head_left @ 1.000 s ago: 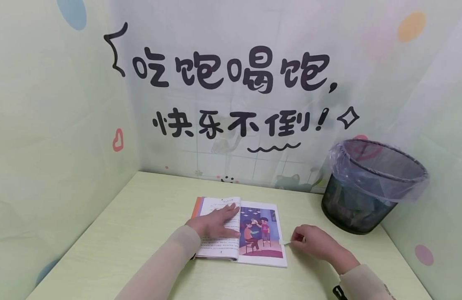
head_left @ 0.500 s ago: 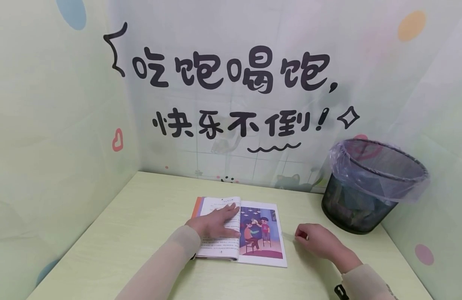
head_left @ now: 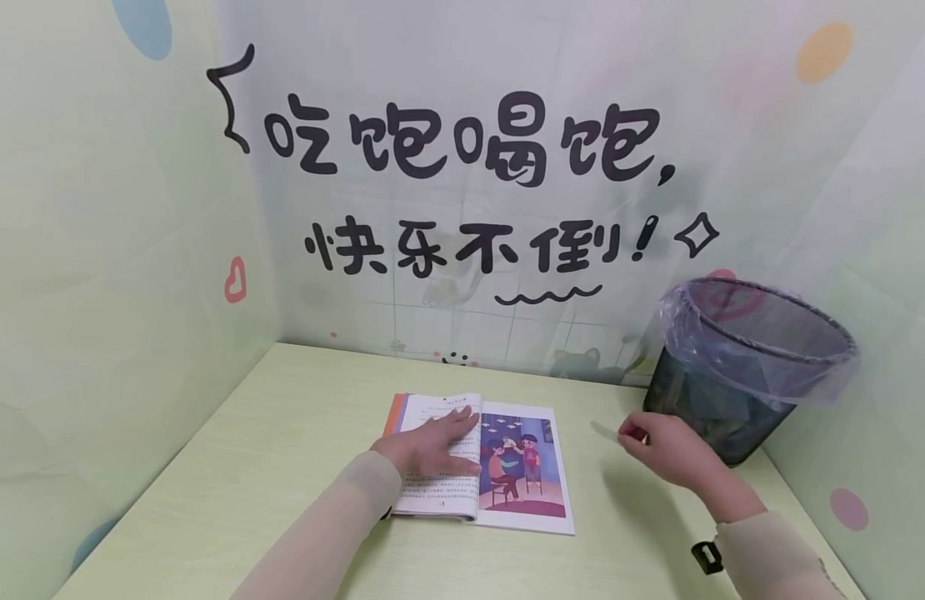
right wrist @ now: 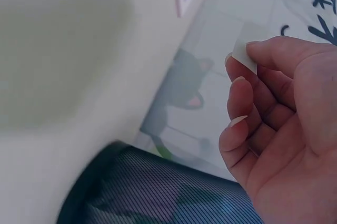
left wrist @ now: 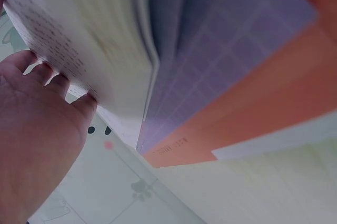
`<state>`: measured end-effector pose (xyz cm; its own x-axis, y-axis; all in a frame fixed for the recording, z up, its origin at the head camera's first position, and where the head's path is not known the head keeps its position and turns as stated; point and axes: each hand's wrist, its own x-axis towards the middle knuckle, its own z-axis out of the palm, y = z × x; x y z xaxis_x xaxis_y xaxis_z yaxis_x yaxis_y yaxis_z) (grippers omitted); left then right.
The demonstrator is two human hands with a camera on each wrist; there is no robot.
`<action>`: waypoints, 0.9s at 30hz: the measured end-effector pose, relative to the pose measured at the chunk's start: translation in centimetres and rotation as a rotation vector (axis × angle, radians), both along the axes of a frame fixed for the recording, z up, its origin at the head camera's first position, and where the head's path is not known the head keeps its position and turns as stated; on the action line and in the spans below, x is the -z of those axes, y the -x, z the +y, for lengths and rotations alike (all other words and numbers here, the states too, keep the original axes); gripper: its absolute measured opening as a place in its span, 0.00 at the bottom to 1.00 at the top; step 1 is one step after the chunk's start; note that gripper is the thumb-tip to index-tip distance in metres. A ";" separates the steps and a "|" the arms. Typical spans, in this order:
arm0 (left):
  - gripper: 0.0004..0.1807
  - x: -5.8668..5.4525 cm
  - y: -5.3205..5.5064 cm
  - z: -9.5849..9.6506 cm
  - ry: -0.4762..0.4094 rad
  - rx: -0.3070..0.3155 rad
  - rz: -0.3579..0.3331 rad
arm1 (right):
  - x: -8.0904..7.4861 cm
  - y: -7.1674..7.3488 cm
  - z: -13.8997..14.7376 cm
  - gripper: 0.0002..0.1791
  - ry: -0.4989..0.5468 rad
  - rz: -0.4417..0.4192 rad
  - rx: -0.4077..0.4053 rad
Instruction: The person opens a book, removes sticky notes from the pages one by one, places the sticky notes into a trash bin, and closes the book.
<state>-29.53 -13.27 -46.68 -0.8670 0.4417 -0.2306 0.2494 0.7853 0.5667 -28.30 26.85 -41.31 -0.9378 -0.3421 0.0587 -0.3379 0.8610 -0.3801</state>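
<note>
An illustrated book (head_left: 524,475) lies open on the table, its right page filled by a coloured picture. My left hand (head_left: 436,446) rests with spread fingers on the printed left page. In the left wrist view, that hand's fingertips (left wrist: 60,79) press the text page, beside the purple and orange cover flap (left wrist: 253,92). Right of the book, my right hand (head_left: 676,454) is raised above the table. Between thumb and index finger it pinches a small, pale, thin strip (head_left: 604,431). The right wrist view shows the strip (right wrist: 245,58) as whitish; its other fingers are curled.
A black mesh wastebasket (head_left: 698,417) with a translucent purple liner (head_left: 770,375) stands at the back right, close behind my right hand. Printed fabric walls (head_left: 462,192) enclose the pale yellow table (head_left: 230,467) at the back and sides.
The strip, earlier at the book's right edge, has come away from the page in my right hand, which has moved right and back toward the wastebasket. My left hand has stayed put.
</note>
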 end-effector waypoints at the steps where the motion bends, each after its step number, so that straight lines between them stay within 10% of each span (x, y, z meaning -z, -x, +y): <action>1: 0.53 0.0 0.0 0.0 0.000 0.000 0.000 | -0.5 0.0 0.3 0.05 0.006 0.009 0.002; 17: 0.53 0.0 0.0 0.0 0.008 -0.007 0.001 | -10.6 -0.4 4.7 0.13 -0.005 0.267 0.122; 27: 0.53 0.2 0.1 -0.1 0.008 -0.002 0.003 | -13.9 0.3 8.4 0.19 0.057 0.417 0.294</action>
